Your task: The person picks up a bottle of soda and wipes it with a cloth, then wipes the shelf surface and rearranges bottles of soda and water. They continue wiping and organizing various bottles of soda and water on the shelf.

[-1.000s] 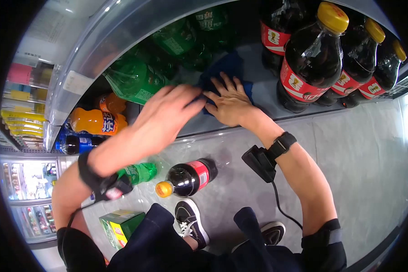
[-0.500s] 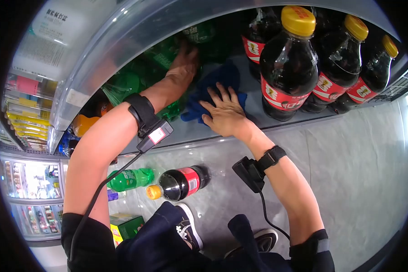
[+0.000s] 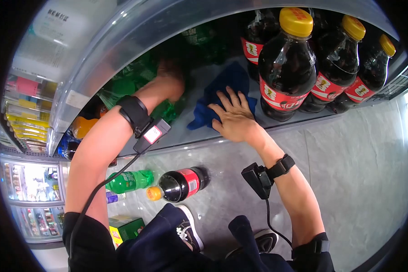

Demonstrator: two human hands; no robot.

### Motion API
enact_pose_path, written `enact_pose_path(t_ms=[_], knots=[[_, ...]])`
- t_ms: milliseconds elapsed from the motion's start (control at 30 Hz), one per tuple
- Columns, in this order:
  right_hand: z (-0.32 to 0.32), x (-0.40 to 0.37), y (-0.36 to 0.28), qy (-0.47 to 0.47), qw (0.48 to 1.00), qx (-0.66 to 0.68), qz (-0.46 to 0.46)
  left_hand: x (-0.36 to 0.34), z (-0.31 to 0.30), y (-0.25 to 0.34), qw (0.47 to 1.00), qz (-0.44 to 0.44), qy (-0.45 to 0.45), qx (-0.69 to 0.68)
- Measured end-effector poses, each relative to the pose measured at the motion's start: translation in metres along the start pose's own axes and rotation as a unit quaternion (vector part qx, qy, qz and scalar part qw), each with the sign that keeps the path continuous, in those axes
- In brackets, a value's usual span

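Note:
On the grey shelf (image 3: 195,131), my right hand (image 3: 235,119) lies with fingers spread over a dark blue cloth (image 3: 222,88). Deep in the shelf's shadow, my left hand (image 3: 171,77) is beside green bottles (image 3: 143,72); its fingers are too dark and hidden to make out. Right of the cloth stand several dark cola bottles (image 3: 288,68) with yellow caps and red labels.
On the grey floor (image 3: 349,172) lie a cola bottle (image 3: 181,185) and a green bottle (image 3: 130,180). A green box (image 3: 129,226) is near my feet. Orange bottles (image 3: 83,127) sit at the shelf's left end. A lit fridge (image 3: 34,181) stands far left.
My right hand and the blue cloth have shifted slightly to the right. My left hand has moved a little left and down, and its fingers have become hidden.

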State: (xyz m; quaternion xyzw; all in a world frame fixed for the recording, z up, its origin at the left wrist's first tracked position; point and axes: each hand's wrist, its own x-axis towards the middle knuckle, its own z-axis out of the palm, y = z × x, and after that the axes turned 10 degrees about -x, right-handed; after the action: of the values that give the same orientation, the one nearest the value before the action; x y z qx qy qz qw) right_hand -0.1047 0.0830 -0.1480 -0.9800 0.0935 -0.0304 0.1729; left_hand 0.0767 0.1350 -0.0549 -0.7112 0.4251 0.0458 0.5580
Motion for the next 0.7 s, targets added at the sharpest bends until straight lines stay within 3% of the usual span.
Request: enact_pose_path(t_ms=[33,67,100,133,167,200,267,300,433,533,600,633,667,700], knots=[[0.001,-0.001,0.000,0.000,1.000,0.002,0.004,-0.010,-0.019,0.004,0.978,-0.035,0.065,-0.197],[0.002,-0.001,0.000,0.010,1.000,0.007,0.003,-0.015,-0.032,0.006,0.911,-0.069,0.128,-0.386],[0.003,-0.001,0.000,0.019,1.000,0.011,0.001,-0.002,-0.034,0.006,0.912,-0.066,0.130,-0.384],[0.003,-0.001,0.000,0.019,1.000,0.009,0.004,0.022,-0.035,0.006,0.760,-0.083,0.245,-0.596],[0.003,-0.001,0.001,0.026,1.000,0.012,-0.003,0.040,-0.039,0.006,0.546,-0.090,0.338,-0.761],[0.004,-0.002,0.001,0.031,0.999,0.017,-0.008,0.047,-0.043,0.005,0.546,-0.085,0.336,-0.763],[0.005,-0.002,0.003,0.034,0.999,0.021,-0.005,0.058,-0.043,0.001,0.281,0.072,0.393,-0.873],[0.004,-0.002,0.003,0.029,0.999,0.022,-0.008,0.078,-0.038,-0.001,0.303,0.003,0.429,-0.851],[0.005,-0.001,0.003,0.026,0.999,0.031,-0.010,0.072,-0.025,0.007,0.359,-0.075,0.524,-0.769],[0.003,0.001,0.004,0.004,1.000,0.026,-0.009,0.014,-0.019,0.015,0.359,-0.078,0.471,-0.802],[0.000,0.000,0.004,0.001,1.000,0.014,-0.007,-0.027,-0.020,0.018,0.402,-0.052,0.382,-0.831],[0.001,0.000,0.004,-0.004,1.000,0.012,-0.006,-0.028,-0.007,0.026,0.432,-0.124,0.391,-0.803],[0.000,-0.001,0.005,-0.008,1.000,0.010,-0.005,-0.035,0.001,0.025,0.427,-0.127,0.393,-0.804],[-0.007,-0.004,0.003,-0.024,1.000,0.002,-0.001,-0.043,0.011,0.020,0.425,-0.048,0.360,-0.829]])
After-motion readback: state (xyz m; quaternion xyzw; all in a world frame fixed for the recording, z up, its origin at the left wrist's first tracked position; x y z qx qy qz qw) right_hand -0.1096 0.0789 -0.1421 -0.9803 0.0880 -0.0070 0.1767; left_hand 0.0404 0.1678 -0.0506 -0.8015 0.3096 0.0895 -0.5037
